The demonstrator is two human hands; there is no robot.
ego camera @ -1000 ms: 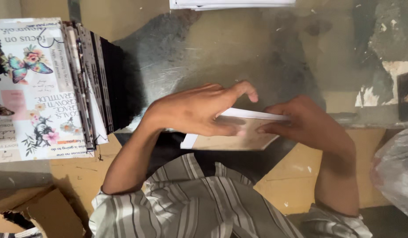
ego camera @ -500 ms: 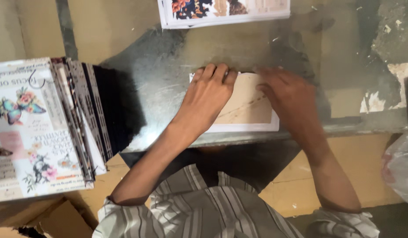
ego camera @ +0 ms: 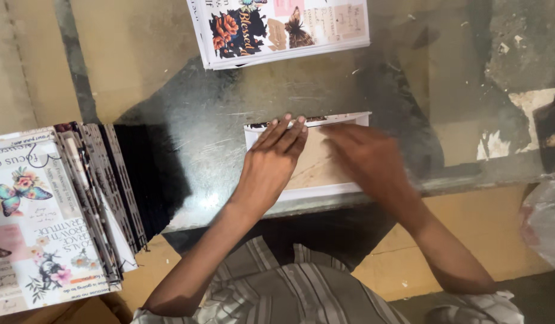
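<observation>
Both the left hand and right hand lie flat, fingers spread, clamping nothing, pressing the folded sheet on the desk; it looks light, thin and creasable, best held by its edges.

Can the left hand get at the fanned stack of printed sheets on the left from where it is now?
Probably yes: the left hand rests on the folded sheet, and bare glass tabletop lies between it and the fanned stack.

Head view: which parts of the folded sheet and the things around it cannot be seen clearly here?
- Folded sheet: its middle is covered by the left hand and the right hand.
- Right hand: blurred by motion, fingers indistinct.
- Printed sheets: cut off by the top edge.
- Stack of printed booklets: cut off by the left edge.
- Plastic bag: cut off by the right edge.
</observation>
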